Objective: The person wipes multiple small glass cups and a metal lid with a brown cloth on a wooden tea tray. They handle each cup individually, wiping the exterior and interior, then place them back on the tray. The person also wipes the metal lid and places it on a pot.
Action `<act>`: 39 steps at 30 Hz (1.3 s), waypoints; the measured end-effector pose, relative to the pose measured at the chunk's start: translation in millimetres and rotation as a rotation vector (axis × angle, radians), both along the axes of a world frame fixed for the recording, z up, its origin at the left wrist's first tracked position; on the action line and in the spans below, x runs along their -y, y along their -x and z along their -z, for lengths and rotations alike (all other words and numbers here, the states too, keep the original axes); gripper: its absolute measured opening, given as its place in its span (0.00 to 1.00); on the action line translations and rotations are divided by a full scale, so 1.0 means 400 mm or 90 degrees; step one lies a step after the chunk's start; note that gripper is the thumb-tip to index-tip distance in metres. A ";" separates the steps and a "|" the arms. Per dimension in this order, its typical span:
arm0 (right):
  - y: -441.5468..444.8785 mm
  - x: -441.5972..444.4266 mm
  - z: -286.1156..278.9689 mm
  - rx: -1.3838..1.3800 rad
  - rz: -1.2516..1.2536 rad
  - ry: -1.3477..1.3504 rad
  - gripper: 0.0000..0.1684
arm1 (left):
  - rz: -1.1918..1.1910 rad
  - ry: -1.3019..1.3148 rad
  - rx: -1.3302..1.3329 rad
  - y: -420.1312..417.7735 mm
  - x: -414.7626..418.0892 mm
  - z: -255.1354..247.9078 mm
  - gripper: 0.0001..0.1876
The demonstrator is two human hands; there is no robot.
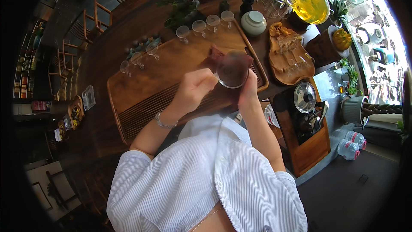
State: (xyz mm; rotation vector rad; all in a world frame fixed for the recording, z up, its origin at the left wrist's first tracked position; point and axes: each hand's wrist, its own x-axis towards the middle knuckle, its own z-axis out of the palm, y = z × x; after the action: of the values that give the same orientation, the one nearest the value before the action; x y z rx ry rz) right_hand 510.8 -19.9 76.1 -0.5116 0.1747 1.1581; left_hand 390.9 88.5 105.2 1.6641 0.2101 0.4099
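Note:
Above a wooden tea tray (pixel 167 61) I hold up a clear glass cup (pixel 233 71). My left hand (pixel 198 87) is closed at its left side, where the handle would be, though the fingers hide it. Against the right side, my right hand (pixel 249 85) presses a dark red cloth (pixel 216 54), which spreads behind the glass. How far the cloth reaches into the cup I cannot tell. Beyond my hands, small glass cups with handles stand along the far rim of the tray, one of them a glass cup (pixel 182 32) near the middle.
A celadon jar (pixel 253 23) stands past the tray's right corner. Beside it, a carved wooden tray (pixel 288 58) carries glassware. A pot of yellow liquid (pixel 310 5) is at the back right. Nearer, a kettle (pixel 312 119) and a glass lid (pixel 304 97) occupy the side stand.

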 end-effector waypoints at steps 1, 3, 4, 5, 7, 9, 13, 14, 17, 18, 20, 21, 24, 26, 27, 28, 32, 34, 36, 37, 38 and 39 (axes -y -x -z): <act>0.005 -0.004 -0.002 0.006 0.042 0.005 0.21 | 0.012 0.020 -0.016 -0.005 0.008 0.012 0.18; 0.006 -0.001 0.021 -0.023 0.019 -0.084 0.22 | -0.020 -0.021 0.006 -0.013 0.009 0.027 0.18; 0.005 -0.001 0.034 -0.038 0.012 -0.101 0.22 | -0.029 -0.048 0.016 -0.014 0.009 0.029 0.18; 0.005 -0.001 0.041 -0.054 0.004 -0.118 0.22 | -0.039 -0.075 0.025 -0.015 0.007 0.029 0.19; 0.010 0.000 0.016 -0.059 -0.017 -0.125 0.22 | -0.055 -0.116 0.054 -0.015 0.002 0.028 0.18; 0.018 0.000 -0.006 -0.072 -0.028 -0.100 0.22 | -0.079 -0.169 0.074 -0.015 -0.007 0.024 0.18; 0.028 -0.003 -0.005 -0.093 -0.025 -0.061 0.21 | -0.133 -0.303 0.095 -0.010 -0.015 0.020 0.15; 0.029 -0.004 0.003 -0.093 -0.024 -0.069 0.21 | -0.143 -0.337 0.099 -0.009 -0.014 0.022 0.14; 0.035 0.003 0.026 -0.071 -0.047 0.001 0.20 | -0.199 -0.483 0.098 -0.006 -0.017 0.025 0.11; 0.037 0.015 0.032 -0.065 -0.051 -0.010 0.20 | -0.226 -0.522 0.073 -0.005 -0.028 0.027 0.10; 0.039 0.040 0.040 -0.055 -0.060 -0.034 0.19 | -0.280 -0.599 0.022 -0.005 -0.057 0.028 0.08; 0.035 0.043 0.045 -0.059 -0.055 -0.019 0.19 | -0.273 -0.622 0.036 -0.002 -0.060 0.029 0.07; 0.035 0.037 0.043 -0.061 -0.049 0.012 0.18 | -0.238 -0.691 0.068 0.000 -0.055 0.026 0.07; 0.046 0.020 0.042 -0.044 -0.041 0.017 0.17 | -0.218 -0.697 0.068 -0.005 -0.039 0.020 0.08; 0.048 0.014 0.044 -0.036 -0.038 0.019 0.16 | -0.209 -0.701 0.067 -0.005 -0.032 0.019 0.08; 0.046 0.008 0.062 -0.059 -0.061 0.032 0.15 | -0.201 -0.693 0.070 -0.005 -0.026 0.022 0.08; 0.056 -0.022 0.072 -0.018 -0.046 0.104 0.12 | -0.135 -0.656 0.073 0.004 -0.001 0.038 0.08; 0.055 -0.028 0.070 0.109 -0.037 0.157 0.12 | -0.101 -0.635 0.063 0.015 0.005 0.033 0.08; 0.060 -0.036 0.062 0.193 -0.022 0.228 0.13 | -0.058 -0.625 0.044 0.029 -0.007 0.035 0.06; 0.061 -0.034 0.073 0.200 -0.053 0.247 0.13 | -0.062 -0.620 0.022 0.037 -0.019 0.042 0.06; 0.056 -0.026 0.099 0.207 -0.084 0.267 0.14 | -0.067 -0.614 -0.001 0.043 -0.031 0.051 0.05; 0.054 -0.023 0.125 0.215 -0.116 0.282 0.14 | -0.073 -0.612 -0.023 0.049 -0.050 0.059 0.05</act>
State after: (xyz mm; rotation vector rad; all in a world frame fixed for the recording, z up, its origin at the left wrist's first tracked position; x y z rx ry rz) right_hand 489.3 -10.5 26.1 -1.1235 0.0919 1.1931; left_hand 371.3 108.5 81.6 2.6115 0.1381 0.6218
